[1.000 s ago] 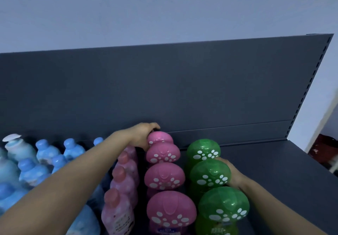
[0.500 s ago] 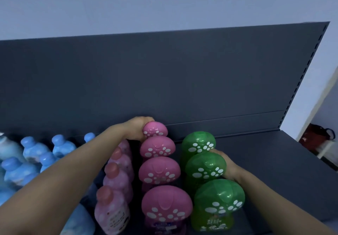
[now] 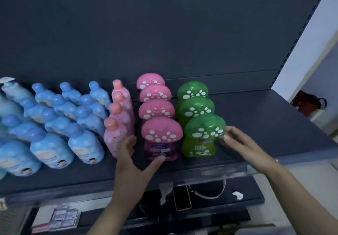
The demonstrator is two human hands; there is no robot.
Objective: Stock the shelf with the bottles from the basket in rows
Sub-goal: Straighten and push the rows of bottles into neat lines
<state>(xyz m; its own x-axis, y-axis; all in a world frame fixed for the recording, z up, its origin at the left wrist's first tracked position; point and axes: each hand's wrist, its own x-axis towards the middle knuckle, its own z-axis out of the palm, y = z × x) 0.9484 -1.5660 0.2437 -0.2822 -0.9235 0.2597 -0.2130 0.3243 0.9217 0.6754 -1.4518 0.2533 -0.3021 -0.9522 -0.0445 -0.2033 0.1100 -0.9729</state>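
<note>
Head view: we note bottles (image 3: 86,143) rowed on the shelf (image 3: 256,125), centre-left of frame. Our left hand (image 3: 131,163), fingers (image 3: 128,143) released, beside front pink bottle (image 3: 161,143); right hand (image 3: 245,148), fingers released, near front green bottle (image 3: 199,147).

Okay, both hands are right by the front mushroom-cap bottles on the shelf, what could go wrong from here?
1. The left hand sits between the front pink mushroom bottle and the pink round-cap row; a careless pull back could tip either.
2. The right hand is fingertip-close to the front green bottle, whose wide cap looks top-heavy; a nudge may knock it toward the shelf edge.
</note>
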